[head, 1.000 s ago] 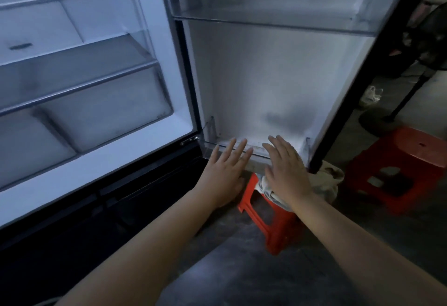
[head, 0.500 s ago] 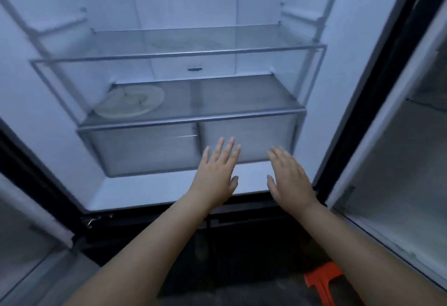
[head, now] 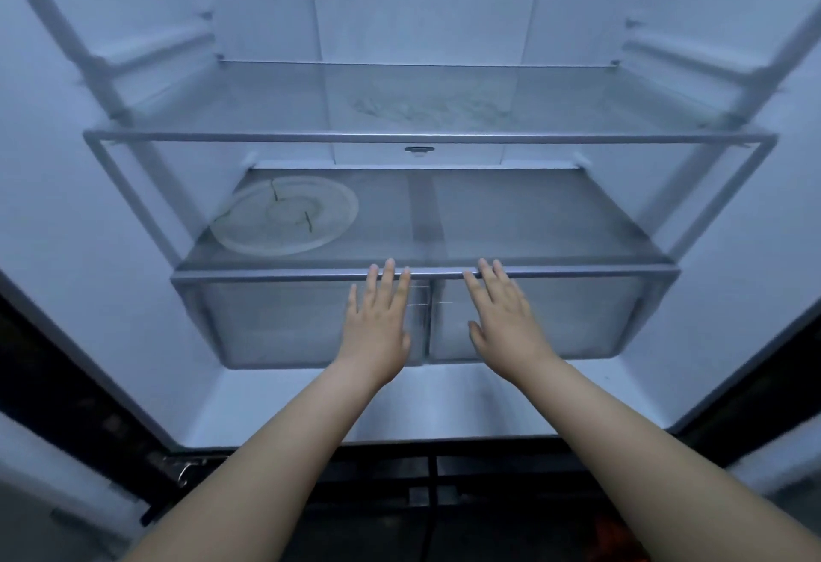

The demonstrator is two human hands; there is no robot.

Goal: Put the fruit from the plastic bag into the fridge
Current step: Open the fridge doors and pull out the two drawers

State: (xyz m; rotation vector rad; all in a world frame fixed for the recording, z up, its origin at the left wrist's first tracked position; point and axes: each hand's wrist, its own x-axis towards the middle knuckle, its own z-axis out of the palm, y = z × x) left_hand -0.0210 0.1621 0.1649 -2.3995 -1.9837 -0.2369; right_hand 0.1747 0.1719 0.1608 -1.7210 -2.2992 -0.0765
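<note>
Fridge (head: 422, 28) open: left hand (head: 377, 323), right hand (head: 506, 321) (flat) before drawers (head: 275, 321).

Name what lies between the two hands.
Head view: between the left hand and right hand shows only the seam where the left drawer meets the right drawer.

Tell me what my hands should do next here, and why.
Probably pull both back and fetch the fruit: the left hand and right hand are open and empty, no bag is in view, and the fridge already stands open with bare shelf space beside the plate.
</note>
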